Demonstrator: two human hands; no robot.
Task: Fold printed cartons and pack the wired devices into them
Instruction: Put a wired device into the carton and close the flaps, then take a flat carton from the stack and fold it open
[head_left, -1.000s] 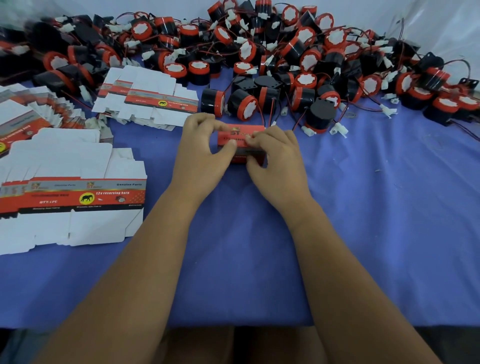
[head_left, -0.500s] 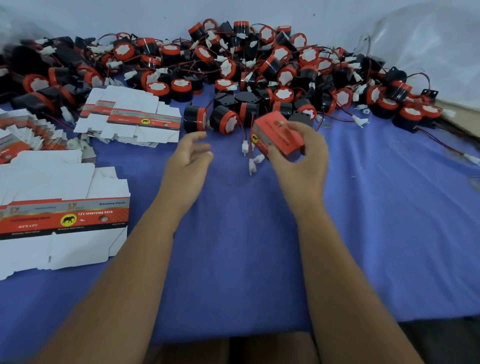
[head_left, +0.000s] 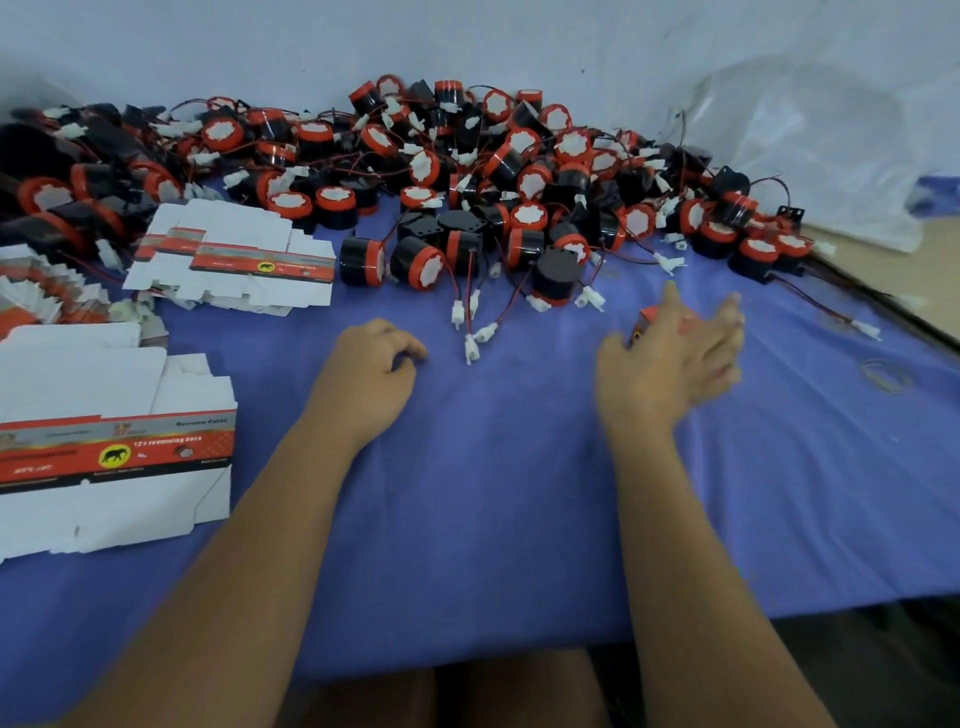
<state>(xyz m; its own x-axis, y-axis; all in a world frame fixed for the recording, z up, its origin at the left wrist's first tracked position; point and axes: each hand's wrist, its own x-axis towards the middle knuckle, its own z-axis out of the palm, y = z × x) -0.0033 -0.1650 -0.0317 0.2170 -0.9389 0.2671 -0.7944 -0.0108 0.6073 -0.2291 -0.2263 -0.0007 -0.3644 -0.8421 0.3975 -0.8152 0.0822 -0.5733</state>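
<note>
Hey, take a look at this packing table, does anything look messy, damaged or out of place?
Nothing looks damaged. The wired devices lie in a loose tangled heap along the back of the blue cloth, some wires trailing forward. The flat cartons at left are fanned unevenly. The right hand is motion-blurred, hiding most of a red carton.

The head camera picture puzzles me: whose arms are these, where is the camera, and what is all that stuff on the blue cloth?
No machine here: a person wears the camera on the head, looking down at their own arms. The left hand rests on the blue cloth, fingers loosely curled, holding nothing. The right hand is blurred; a small red carton peeks out behind it, though whether it is gripped is unclear. At the back lies a heap of black-and-red wired devices. On the left lie flat cartons, not yet folded.
</note>
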